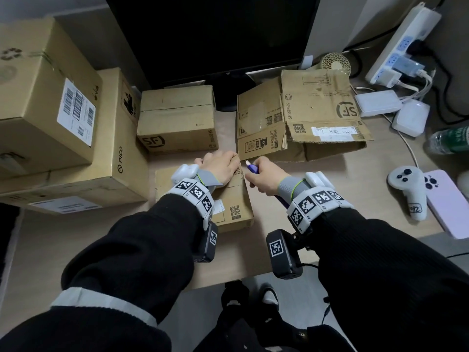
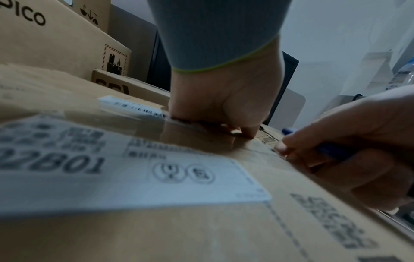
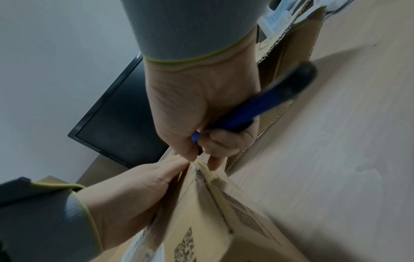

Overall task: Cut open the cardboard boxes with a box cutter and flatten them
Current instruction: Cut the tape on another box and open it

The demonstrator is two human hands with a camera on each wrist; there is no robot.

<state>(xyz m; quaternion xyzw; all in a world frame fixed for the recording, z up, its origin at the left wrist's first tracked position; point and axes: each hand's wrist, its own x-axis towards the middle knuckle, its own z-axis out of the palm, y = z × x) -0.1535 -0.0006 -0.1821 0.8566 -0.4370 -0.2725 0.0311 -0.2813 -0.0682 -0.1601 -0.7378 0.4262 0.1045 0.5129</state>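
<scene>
A small closed cardboard box (image 1: pixel 233 196) (image 2: pixel 201 230) (image 3: pixel 201 221) with a white label and QR codes lies on the desk in front of me. My left hand (image 1: pixel 220 165) (image 2: pixel 224 102) (image 3: pixel 134 186) rests flat on its top, with the fingers reaching the far right corner. My right hand (image 1: pixel 264 179) (image 2: pixel 347 141) (image 3: pixel 190 106) grips a blue box cutter (image 1: pixel 253 169) (image 3: pixel 257 104) just right of that corner. The cutter's pale tip points at the box's far right edge. The blade's contact with the cardboard is hidden by the fingers.
A closed SF box (image 1: pixel 177 118) stands behind, and a flattened box (image 1: pixel 317 107) lies at the back right. Two big boxes (image 1: pixel 101 161) are stacked at left. A monitor (image 1: pixel 215 34), power strip (image 1: pixel 403 47), controller (image 1: pixel 408 189), phone (image 1: pixel 446 201) and bottle (image 1: pixel 449 139) crowd the rest.
</scene>
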